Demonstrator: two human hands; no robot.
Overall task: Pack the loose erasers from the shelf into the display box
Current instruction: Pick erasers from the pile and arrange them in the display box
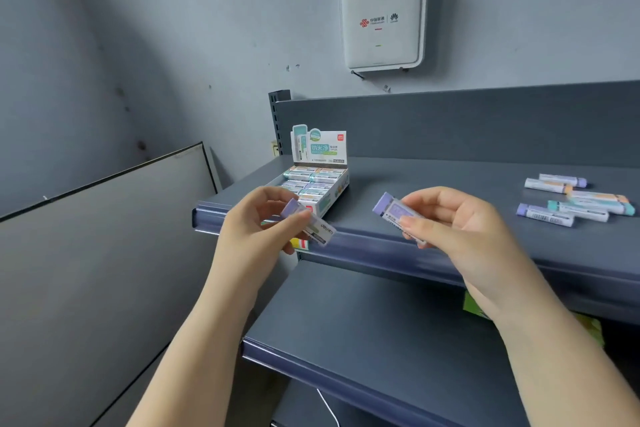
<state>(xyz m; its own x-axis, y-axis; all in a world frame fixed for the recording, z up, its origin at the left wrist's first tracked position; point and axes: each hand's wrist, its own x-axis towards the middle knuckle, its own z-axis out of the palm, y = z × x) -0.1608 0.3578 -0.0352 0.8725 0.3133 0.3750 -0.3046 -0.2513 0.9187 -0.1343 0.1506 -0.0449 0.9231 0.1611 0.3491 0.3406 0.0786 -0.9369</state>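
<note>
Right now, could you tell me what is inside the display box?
The display box holds rows of wrapped erasers lying flat. Its near end is hidden by the left hand and its eraser.

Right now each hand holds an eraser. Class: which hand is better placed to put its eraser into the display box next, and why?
The left hand. Its purple-capped eraser hangs right at the front of the display box, while the right hand holds its eraser farther off, between box and loose erasers.
</note>
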